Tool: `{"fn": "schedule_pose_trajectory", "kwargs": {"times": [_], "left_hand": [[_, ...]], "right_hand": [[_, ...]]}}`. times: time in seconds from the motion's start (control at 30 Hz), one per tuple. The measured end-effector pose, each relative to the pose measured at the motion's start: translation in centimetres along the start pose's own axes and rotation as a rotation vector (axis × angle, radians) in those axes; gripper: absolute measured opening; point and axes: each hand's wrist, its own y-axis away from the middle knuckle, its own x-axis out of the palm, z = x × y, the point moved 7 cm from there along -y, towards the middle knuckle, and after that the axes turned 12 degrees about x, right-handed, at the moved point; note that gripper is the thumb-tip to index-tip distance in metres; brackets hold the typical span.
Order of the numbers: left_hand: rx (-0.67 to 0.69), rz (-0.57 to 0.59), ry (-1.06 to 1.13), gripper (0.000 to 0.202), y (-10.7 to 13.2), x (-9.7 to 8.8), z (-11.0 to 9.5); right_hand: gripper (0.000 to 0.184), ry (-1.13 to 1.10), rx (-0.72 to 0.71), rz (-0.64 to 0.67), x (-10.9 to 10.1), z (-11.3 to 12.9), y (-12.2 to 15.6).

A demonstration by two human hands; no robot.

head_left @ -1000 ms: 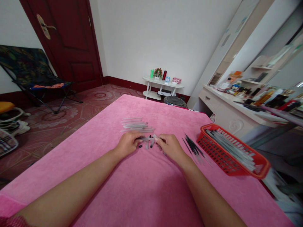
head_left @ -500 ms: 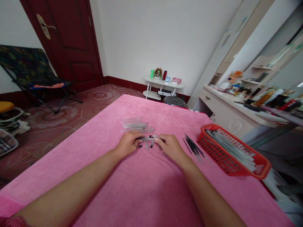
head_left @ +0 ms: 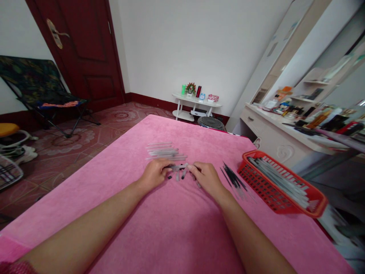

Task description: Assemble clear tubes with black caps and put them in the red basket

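Observation:
Both my hands rest on a pink cloth covering a table. My left hand is closed in a pinch on one end of a clear pen barrel. My right hand pinches the other end of the same barrel. Small black caps and short pen parts lie under and between the fingers. A row of finished clear pens lies just beyond my hands. Black refills lie in a loose bunch to the right.
A red plastic basket with several clear pen barrels stands at the table's right edge. A dresser crowded with bottles is beyond it. A folding chair, a dark red door and a small white side table stand further off.
Nearly nothing has moved. The view shifted very slightly; both hands stay pinched on the barrel in the same spot.

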Motion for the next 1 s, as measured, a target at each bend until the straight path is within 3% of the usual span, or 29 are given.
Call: {"fn": "schedule_pose_trajectory", "kwargs": {"times": [0.13, 0.23, 0.3, 0.43, 0.63, 1.0], "left_hand": [[-0.077, -0.196, 0.176, 0.021, 0.2, -0.8, 0.9], [-0.160, -0.398, 0.425, 0.017, 0.4, -1.5, 1.5], [-0.208, -0.466, 0.614, 0.022, 0.3, -1.5, 1.7], [-0.314, -0.502, 0.839, 0.033, 0.4, -1.0, 1.8], [-0.397, -0.562, 0.905, 0.039, 0.9, -0.8, 2.6], [-0.412, -0.543, 0.969, 0.044, 0.9, -0.2, 3.1]], "right_hand": [[0.039, -0.012, -0.010, -0.017, 0.1, -0.3, -0.1], [0.031, -0.034, -0.027, -0.011, 0.5, -0.3, -0.1], [0.025, -0.045, -0.047, -0.004, 0.7, -0.2, 0.0], [0.019, -0.033, -0.050, -0.011, 0.6, -0.3, -0.1], [0.010, 0.060, -0.015, -0.033, 0.4, -1.0, -0.5], [0.026, 0.371, -0.098, -0.097, 2.4, 0.8, -0.2]]}}
